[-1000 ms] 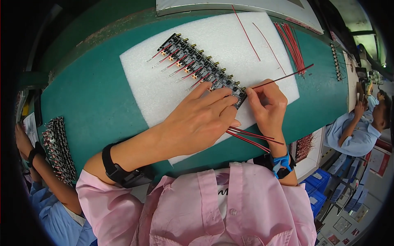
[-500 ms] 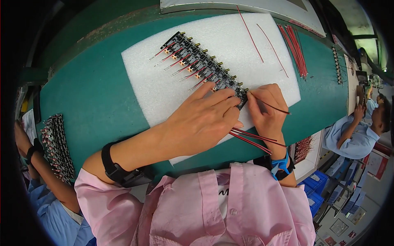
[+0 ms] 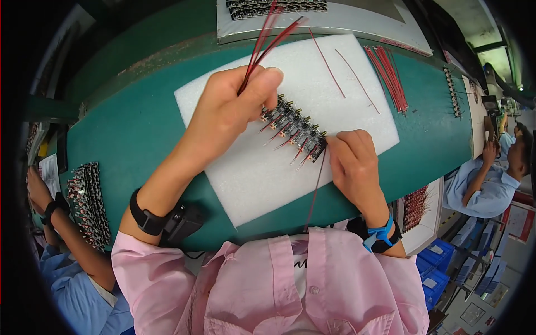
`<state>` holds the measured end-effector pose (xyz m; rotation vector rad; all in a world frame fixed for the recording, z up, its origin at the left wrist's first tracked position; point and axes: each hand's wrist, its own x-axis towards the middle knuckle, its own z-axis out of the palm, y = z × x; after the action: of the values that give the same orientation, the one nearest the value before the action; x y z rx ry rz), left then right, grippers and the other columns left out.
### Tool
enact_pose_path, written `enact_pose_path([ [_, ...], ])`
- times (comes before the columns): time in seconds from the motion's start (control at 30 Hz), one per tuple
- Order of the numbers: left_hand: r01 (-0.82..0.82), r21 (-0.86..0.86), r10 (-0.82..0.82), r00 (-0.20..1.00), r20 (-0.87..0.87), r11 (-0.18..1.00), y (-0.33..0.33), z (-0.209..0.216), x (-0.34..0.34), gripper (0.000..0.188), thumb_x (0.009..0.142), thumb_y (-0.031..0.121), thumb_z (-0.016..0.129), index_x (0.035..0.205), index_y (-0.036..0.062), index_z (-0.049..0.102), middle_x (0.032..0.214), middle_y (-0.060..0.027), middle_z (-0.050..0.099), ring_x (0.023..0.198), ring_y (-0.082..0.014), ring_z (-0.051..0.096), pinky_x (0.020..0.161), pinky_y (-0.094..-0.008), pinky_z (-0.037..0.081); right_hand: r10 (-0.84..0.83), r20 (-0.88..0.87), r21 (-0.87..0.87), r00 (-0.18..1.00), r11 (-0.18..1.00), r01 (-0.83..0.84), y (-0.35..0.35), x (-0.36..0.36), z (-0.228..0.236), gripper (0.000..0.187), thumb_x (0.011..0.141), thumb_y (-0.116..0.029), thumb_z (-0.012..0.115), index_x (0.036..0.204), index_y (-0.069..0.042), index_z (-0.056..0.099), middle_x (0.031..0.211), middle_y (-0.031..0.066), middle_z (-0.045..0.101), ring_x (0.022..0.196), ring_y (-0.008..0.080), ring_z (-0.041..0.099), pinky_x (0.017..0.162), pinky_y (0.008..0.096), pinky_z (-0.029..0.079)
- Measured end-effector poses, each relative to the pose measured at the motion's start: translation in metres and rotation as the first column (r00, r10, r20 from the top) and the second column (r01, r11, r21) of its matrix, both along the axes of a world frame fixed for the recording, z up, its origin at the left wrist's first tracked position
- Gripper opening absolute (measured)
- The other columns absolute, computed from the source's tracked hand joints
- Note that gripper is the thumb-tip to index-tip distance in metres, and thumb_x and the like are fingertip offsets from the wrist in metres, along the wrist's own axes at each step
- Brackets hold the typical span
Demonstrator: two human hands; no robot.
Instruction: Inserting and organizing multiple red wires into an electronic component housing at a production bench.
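Observation:
A strip of joined black circuit boards [image 3: 298,131] with yellow parts along one edge lies slanted on a white foam sheet [image 3: 245,190]. Short red wires stick out from its near side, and one long thin wire [image 3: 316,192] trails from its right end toward me. My left hand [image 3: 234,103] is raised over the strip's far left part and hides it. Closed in that fist is a bundle of red and black wires [image 3: 262,47], pointing away from me. My right hand [image 3: 354,164] has its fingers bent and closed at the strip's right end, fingertips partly hidden.
Two loose wires [image 3: 328,64] lie on the foam's far right, with a red wire bundle [image 3: 388,78] beyond on the green table [image 3: 430,145]. Stacked circuit boards [image 3: 89,206] stand at left near a co-worker's arm [image 3: 72,234]. Another person [image 3: 480,184] sits at right.
My left hand has lifted off the strip and swung up and left, with the wire bundle turned to point away. The strip has shifted; the wire by my right hand now hangs toward me.

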<state>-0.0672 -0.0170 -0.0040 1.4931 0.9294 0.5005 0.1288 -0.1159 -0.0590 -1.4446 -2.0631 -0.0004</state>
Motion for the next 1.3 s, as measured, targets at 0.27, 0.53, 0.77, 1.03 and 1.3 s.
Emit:
enact_pose_path([
  [0.27, 0.028, -0.428, 0.203, 0.85, 0.486, 0.903, -0.008, -0.011, 0.064, 0.035, 0.089, 0.031, 0.034, 0.095, 0.0002, 0.051, 0.081, -0.0065, 0.055, 0.063, -0.0109, 0.05, 0.053, -0.0216, 0.04, -0.151, -0.455, -0.391, 0.877, 0.919, -0.044, 0.011, 0.023, 0.044, 0.009, 0.073, 0.001, 0.054, 0.08, 0.003, 0.057, 0.069, 0.007, 0.055, 0.061, 0.015, 0.052, 0.053, 0.0251, 0.039],
  [0.53, 0.244, -0.274, -0.083, 0.867, 0.491, 0.93, -0.001, -0.013, 0.112, 0.047, 0.09, 0.036, 0.03, 0.108, -0.0038, 0.047, 0.095, -0.0102, 0.054, 0.078, -0.0129, 0.053, 0.063, -0.022, 0.043, -0.321, -0.768, -0.548, 0.555, 0.777, -0.309, 0.037, 0.045, 0.052, 0.008, 0.078, -0.006, 0.054, 0.077, 0.002, 0.056, 0.06, 0.0021, 0.053, 0.051, 0.0059, 0.047, 0.043, 0.0179, 0.035],
  [0.77, 0.213, -0.264, -0.068, 0.88, 0.47, 0.941, 0.0, -0.013, 0.107, 0.053, 0.09, 0.039, 0.026, 0.113, -0.005, 0.044, 0.099, -0.0122, 0.054, 0.076, -0.0135, 0.054, 0.06, -0.0226, 0.043, -0.296, -0.811, -0.522, 0.505, 0.756, -0.395, 0.042, 0.038, 0.046, 0.008, 0.076, -0.006, 0.056, 0.073, 0.001, 0.055, 0.057, 0.0034, 0.052, 0.045, 0.0062, 0.045, 0.038, 0.0177, 0.032],
  [1.03, 0.222, -0.308, -0.034, 0.856, 0.515, 0.925, 0.002, -0.016, 0.091, 0.056, 0.09, 0.04, 0.021, 0.115, -0.0062, 0.04, 0.101, -0.0143, 0.054, 0.077, -0.0165, 0.055, 0.063, -0.0265, 0.046, -0.37, -0.841, -0.531, 0.394, 0.706, -0.47, 0.044, 0.028, 0.046, 0.009, 0.074, -0.006, 0.056, 0.07, 0.001, 0.054, 0.056, 0.0045, 0.052, 0.041, 0.007, 0.043, 0.037, 0.0176, 0.031],
  [1.3, 0.047, -0.313, 0.135, 0.835, 0.533, 0.949, 0.004, -0.013, 0.074, 0.055, 0.09, 0.039, 0.02, 0.113, -0.0063, 0.042, 0.099, -0.0145, 0.054, 0.08, -0.0175, 0.055, 0.069, -0.0314, 0.047, -0.368, -0.855, -0.51, 0.366, 0.724, -0.465, 0.042, 0.024, 0.049, 0.011, 0.075, -0.006, 0.054, 0.068, 0.002, 0.052, 0.056, 0.006, 0.051, 0.039, 0.0072, 0.042, 0.037, 0.0178, 0.031],
])
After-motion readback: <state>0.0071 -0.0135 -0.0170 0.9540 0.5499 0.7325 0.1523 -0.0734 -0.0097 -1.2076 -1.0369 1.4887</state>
